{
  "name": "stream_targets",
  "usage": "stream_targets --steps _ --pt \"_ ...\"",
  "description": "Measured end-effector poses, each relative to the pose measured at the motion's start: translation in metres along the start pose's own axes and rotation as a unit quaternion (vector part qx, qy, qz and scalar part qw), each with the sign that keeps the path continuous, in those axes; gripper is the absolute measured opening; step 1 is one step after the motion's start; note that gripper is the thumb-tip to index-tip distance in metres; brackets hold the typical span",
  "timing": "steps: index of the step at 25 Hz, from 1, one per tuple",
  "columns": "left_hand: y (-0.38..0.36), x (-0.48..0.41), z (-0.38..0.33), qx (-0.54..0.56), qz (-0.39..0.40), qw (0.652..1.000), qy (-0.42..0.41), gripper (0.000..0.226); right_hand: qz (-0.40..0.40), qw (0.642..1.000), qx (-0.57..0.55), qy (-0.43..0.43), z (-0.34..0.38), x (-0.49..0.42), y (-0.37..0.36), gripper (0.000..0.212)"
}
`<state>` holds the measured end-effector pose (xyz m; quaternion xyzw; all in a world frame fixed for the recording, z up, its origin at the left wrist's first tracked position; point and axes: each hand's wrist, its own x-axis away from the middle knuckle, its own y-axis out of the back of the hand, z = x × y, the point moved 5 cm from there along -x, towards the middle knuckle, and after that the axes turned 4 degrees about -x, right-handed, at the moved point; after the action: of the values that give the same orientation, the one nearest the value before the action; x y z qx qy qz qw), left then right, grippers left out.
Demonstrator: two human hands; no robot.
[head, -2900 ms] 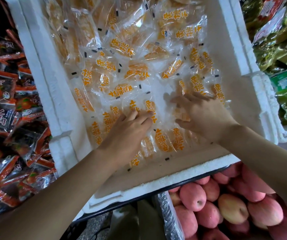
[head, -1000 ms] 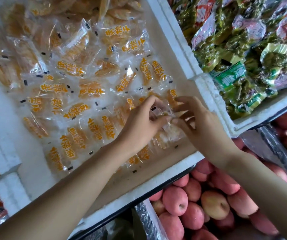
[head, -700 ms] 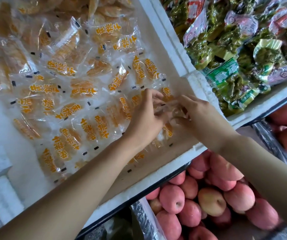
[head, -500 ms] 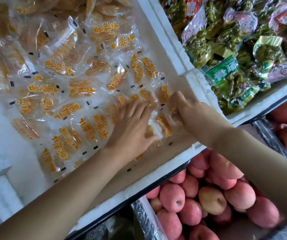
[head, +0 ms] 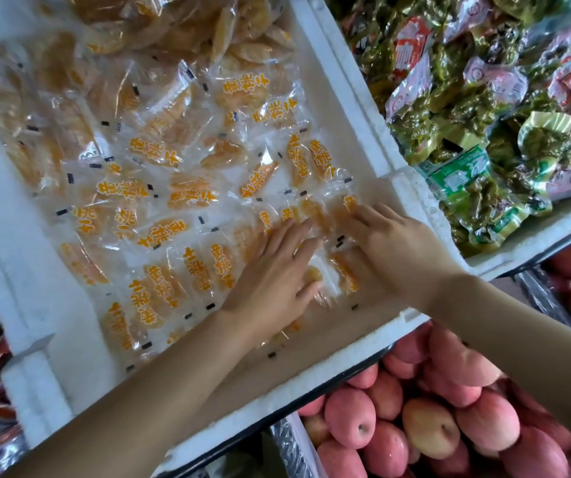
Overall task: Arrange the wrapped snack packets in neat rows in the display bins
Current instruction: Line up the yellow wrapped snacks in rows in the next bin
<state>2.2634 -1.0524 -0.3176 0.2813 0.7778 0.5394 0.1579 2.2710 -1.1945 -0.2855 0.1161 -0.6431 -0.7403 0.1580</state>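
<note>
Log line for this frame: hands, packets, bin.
left hand: flat, pressing snack packets | right hand: flat on packets by right wall of foam bin | near rows lined, far pile loose

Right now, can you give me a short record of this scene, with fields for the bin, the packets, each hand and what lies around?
Bin: white foam bin, holding the packets.
Packets: clear snack packets with orange print; the near ones lie side by side in rows, the far ones in a loose heap.
Left hand: left hand flat on the near-right packets, fingers straight.
Right hand: right hand flat on packets beside it, near the bin's right wall.
Around: green packets in the bin to the right; apples in front.
</note>
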Motion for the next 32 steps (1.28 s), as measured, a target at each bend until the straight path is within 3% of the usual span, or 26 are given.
stream_targets --steps 3,5,11,13,16,20,23,26,29,32 --pt "0.034 -0.019 0.023 -0.019 -0.138 0.99 0.021 0.038 -0.037 0.993 -0.099 -0.059 0.004 -0.044 0.016 0.033" --pt "0.053 -0.037 0.047 -0.052 -0.173 0.981 0.068 0.04 -0.037 0.985 -0.122 -0.114 0.004 -0.078 0.011 0.039" --pt "0.062 -0.07 0.086 -0.13 -0.095 0.976 0.146 0.046 -0.011 0.966 -0.142 -0.215 0.009 -0.129 -0.012 0.051" --pt "0.056 -0.075 0.091 -0.095 -0.078 0.977 0.174 0.05 -0.03 0.961 -0.155 -0.226 0.011 -0.131 -0.012 0.05" --pt "0.062 -0.073 0.094 -0.014 -0.105 0.971 0.214 0.035 -0.063 0.944 -0.231 -0.225 0.012 -0.134 -0.007 0.05" --pt "0.098 -0.055 0.085 0.06 -0.233 0.953 0.184 0.019 -0.123 0.919 -0.311 -0.209 0.006 -0.126 0.022 0.049" --pt "0.113 -0.023 0.064 0.197 -0.293 0.913 0.205 0.022 -0.157 0.901 -0.364 -0.175 0.009 -0.089 0.038 0.052" --pt "0.079 0.008 0.036 0.379 -0.187 0.876 0.232 0.038 -0.063 0.916 -0.373 -0.133 0.02 -0.036 0.026 0.059" --pt "0.024 0.031 0.02 0.386 -0.048 0.892 0.23 0.049 0.073 0.946 -0.299 -0.106 0.022 -0.001 -0.009 0.062" --pt "-0.011 0.041 0.017 0.371 -0.026 0.896 0.241 0.052 0.143 0.962 -0.219 -0.078 0.026 0.014 -0.032 0.063"
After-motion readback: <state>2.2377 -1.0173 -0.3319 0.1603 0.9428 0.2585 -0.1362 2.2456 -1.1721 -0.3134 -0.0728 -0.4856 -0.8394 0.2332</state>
